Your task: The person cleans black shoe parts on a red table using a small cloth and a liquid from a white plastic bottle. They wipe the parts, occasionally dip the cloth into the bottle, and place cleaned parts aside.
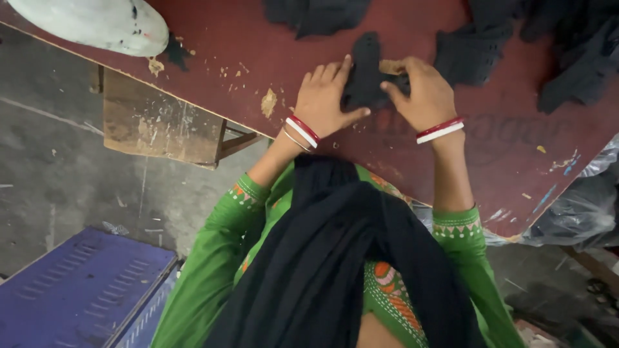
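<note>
Both hands [374, 96] pinch 1 black fabric piece [366, 71] near the red table [451, 154] edge.

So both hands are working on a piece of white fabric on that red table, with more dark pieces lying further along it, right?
Not quite: the fabric piece under the left hand and right hand is black, not white, as the head view shows. The rest holds: it lies on the red table, with more dark pieces further along.

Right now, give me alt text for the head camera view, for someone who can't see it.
Two bare hands, left hand and right hand, press a small black fabric piece on a worn dark-red table. More black fabric pieces lie beyond; a blue metal crate sits on the floor.
</note>
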